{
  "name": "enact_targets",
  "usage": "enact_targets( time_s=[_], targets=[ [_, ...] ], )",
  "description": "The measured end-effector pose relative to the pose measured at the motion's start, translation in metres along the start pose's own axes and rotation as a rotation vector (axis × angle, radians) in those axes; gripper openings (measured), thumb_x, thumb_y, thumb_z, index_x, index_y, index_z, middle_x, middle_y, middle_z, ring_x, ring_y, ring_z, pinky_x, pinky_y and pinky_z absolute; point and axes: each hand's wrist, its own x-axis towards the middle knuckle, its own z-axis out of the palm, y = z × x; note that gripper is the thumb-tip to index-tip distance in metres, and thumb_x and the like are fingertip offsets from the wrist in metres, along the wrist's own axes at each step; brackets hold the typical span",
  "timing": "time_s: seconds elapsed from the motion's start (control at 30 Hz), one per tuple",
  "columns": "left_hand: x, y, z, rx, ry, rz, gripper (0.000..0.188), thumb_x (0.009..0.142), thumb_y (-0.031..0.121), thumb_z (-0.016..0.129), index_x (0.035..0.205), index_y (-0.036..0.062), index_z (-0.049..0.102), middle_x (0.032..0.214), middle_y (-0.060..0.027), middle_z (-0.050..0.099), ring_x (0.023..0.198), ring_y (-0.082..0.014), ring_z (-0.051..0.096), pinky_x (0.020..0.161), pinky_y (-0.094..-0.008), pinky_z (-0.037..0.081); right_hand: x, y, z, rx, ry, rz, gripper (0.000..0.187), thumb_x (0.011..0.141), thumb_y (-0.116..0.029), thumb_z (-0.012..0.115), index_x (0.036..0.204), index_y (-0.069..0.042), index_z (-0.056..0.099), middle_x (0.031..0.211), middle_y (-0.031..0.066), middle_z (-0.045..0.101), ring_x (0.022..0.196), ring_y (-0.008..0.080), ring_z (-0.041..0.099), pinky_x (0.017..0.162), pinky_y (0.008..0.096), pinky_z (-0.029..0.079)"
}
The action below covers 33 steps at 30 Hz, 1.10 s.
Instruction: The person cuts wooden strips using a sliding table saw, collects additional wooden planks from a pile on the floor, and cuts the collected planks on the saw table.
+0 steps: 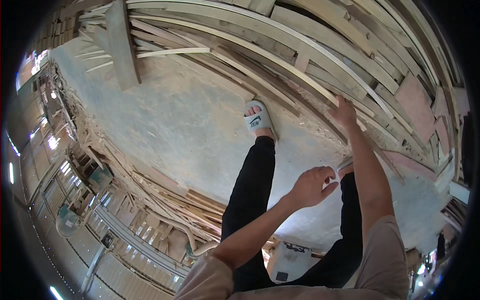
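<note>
My right hand (pixel 344 111) reaches forward to the wood pile, its fingers closed about the edge of a long, pale wooden strip (pixel 311 81). That strip runs in among other lengths toward the upper left; the hand partly hides its near end. My left hand (pixel 314 187) hangs over the floor in front of my legs, lower than the right. Its fingers are loosely bent, the thumb stands apart, and nothing is in it. Beyond the strip, a whitish strip (pixel 345 68) lies lengthwise across wider boards (pixel 315 35).
A wide plank (pixel 121 47) lies crosswise over strips at the upper left. My sandalled foot (pixel 259 119) stands on the dusty concrete floor (pixel 175 115) beside the pile's edge. Wood offcuts (pixel 200 207) and shavings line the left side, near a corrugated wall (pixel 55 200).
</note>
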Motion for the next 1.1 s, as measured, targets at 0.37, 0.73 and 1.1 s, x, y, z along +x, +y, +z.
enact_targets(
  time_s=[0.37, 0.73, 1.1],
  targets=[
    [0.025, 0.015, -0.004, -0.664, 0.116, -0.091, 0.015, 0.095, 0.014, 0.059, 0.089, -0.0002, 0.057, 0.071, -0.0083, 0.060, 0.064, -0.0129, 0.057, 0.060, -0.0288, 0.047, 0.014, 0.062, 0.029, -0.212, -0.024, -0.111, 0.053, 0.075, -0.039, 0.072, 0.115, -0.007, 0.059, 0.106, 0.0152, 0.061, 0.097, 0.0326, 0.060, 0.082, 0.0443, 0.050],
    [0.046, 0.017, -0.012, -0.824, 0.144, -0.158, 0.007, 0.097, 0.009, 0.055, 0.099, 0.0021, 0.057, 0.080, 0.0006, 0.057, 0.070, -0.0053, 0.052, 0.064, -0.0202, 0.043, 0.044, 0.078, -0.010, 1.517, 0.502, 0.552, 0.044, 0.076, -0.028, 0.080, 0.107, -0.012, 0.054, 0.100, 0.0015, 0.057, 0.096, 0.0169, 0.055, 0.076, 0.0389, 0.048],
    [0.068, -0.037, -0.032, -0.894, 0.778, -0.529, 0.034, 0.094, 0.035, 0.058, 0.115, 0.0086, 0.053, 0.099, 0.0022, 0.056, 0.090, -0.0109, 0.052, 0.079, -0.0296, 0.041, -0.127, 0.025, -0.051, 1.009, -0.336, 0.153, 0.021, 0.085, -0.024, 0.068, 0.090, -0.005, 0.061, 0.071, -0.0003, 0.053, 0.062, 0.0109, 0.056, 0.053, 0.0284, 0.049]
  ],
)
